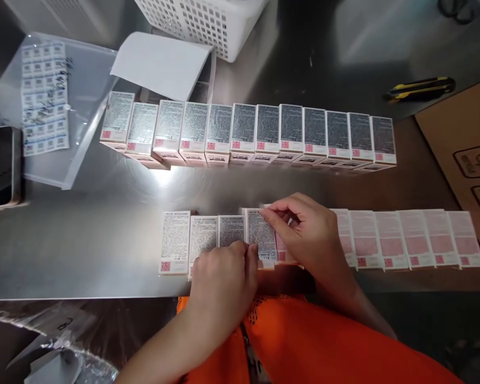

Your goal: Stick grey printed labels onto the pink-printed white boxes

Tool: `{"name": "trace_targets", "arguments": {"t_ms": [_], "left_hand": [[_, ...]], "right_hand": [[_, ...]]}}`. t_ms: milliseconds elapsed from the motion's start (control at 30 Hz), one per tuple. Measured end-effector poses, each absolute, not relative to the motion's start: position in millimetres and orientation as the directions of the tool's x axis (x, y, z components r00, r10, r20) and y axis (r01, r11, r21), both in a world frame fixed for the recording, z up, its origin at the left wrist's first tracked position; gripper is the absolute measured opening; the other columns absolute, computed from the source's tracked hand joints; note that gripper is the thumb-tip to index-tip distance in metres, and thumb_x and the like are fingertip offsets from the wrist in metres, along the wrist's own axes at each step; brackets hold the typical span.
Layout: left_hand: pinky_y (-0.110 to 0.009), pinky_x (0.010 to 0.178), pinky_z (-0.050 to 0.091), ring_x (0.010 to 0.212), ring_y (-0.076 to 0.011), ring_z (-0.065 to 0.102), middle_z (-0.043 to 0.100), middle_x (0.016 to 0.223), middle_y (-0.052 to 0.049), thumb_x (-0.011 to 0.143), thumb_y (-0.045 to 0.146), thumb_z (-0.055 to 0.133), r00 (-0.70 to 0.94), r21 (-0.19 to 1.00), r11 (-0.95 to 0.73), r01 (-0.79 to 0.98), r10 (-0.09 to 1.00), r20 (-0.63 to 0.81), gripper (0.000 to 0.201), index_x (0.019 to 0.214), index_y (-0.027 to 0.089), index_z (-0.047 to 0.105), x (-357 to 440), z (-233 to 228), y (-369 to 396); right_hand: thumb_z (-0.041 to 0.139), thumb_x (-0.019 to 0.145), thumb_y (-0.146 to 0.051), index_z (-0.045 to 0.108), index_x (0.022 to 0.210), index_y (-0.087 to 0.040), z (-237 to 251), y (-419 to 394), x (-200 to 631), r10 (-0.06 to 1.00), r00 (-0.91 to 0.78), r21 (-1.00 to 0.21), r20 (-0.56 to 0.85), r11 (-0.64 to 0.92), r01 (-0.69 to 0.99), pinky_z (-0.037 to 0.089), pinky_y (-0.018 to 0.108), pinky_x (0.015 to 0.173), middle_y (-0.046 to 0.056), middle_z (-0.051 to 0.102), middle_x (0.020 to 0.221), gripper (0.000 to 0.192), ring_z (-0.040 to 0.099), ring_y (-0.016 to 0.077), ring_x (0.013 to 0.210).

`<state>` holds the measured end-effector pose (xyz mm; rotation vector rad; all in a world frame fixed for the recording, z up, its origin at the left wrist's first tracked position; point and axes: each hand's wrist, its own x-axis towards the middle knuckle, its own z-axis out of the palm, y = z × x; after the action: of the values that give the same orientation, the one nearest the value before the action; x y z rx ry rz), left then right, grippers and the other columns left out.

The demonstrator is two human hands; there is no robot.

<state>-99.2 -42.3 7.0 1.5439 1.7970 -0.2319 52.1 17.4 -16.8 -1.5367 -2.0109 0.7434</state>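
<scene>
left hand [224, 282] | right hand [308, 234] | both pinch label [261, 233] on near-row box [280, 250] | steel table [84, 245]

print on the label [261, 234] under both hands too small and blurred to read. right hand [310, 234] covers most of the box [280, 250] beneath it; left hand [224, 280] hides lower edges of the near row of boxes [202, 240]. sticker sheet [45, 98] codes illegible under glare. white basket [208, 24] cut off at top edge. cardboard carton [466, 154] and dark device [2, 165] cropped by side edges. far row of boxes [256, 133] text unreadable.
</scene>
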Motion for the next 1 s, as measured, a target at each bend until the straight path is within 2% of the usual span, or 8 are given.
{"name": "trace_targets", "arguments": {"t_ms": [167, 500, 1000], "left_hand": [[-0.034, 0.055, 0.018, 0.063, -0.0251, 0.066, 0.072, 0.069, -0.006, 0.098, 0.038, 0.036, 0.002, 0.314, 0.266, 0.911, 0.761, -0.649, 0.039, 0.075, 0.024, 0.064, -99.7, 3.7, -40.4], [-0.033, 0.055, 0.019, 0.059, -0.0238, 0.063, 0.069, 0.063, -0.006, 0.097, 0.037, 0.038, 0.018, 0.349, 0.255, 0.902, 0.785, -0.619, 0.039, 0.07, 0.023, 0.063, -103.5, 2.5, -39.2], [-0.033, 0.056, 0.021, 0.059, -0.0228, 0.063, 0.07, 0.065, -0.005, 0.097, 0.035, 0.04, 0.034, 0.352, 0.264, 0.898, 0.757, -0.653, 0.038, 0.072, 0.023, 0.066, -104.0, 5.1, -33.1]], "right_hand": [[0.069, 0.088, -0.022, 0.065, 0.079, -0.02, -18.3, 14.4, 51.1, 0.967, -0.228, -0.66, 0.118, 0.248, 0.709, 0.045, 0.024, 0.063, -0.003, 0.06, 0.072, 0.01, 0.058, 0.0112, 0.065], [0.07, 0.088, -0.023, 0.065, 0.078, -0.02, -19.4, 14.7, 49.5, 0.965, -0.236, -0.62, 0.114, 0.255, 0.742, 0.044, 0.024, 0.064, -0.003, 0.06, 0.071, 0.011, 0.058, 0.0104, 0.064], [0.07, 0.088, -0.024, 0.066, 0.079, -0.02, -18.2, 14.5, 49.2, 0.965, -0.241, -0.6, 0.102, 0.253, 0.759, 0.043, 0.025, 0.062, -0.004, 0.061, 0.072, 0.01, 0.058, 0.0103, 0.064]]}}
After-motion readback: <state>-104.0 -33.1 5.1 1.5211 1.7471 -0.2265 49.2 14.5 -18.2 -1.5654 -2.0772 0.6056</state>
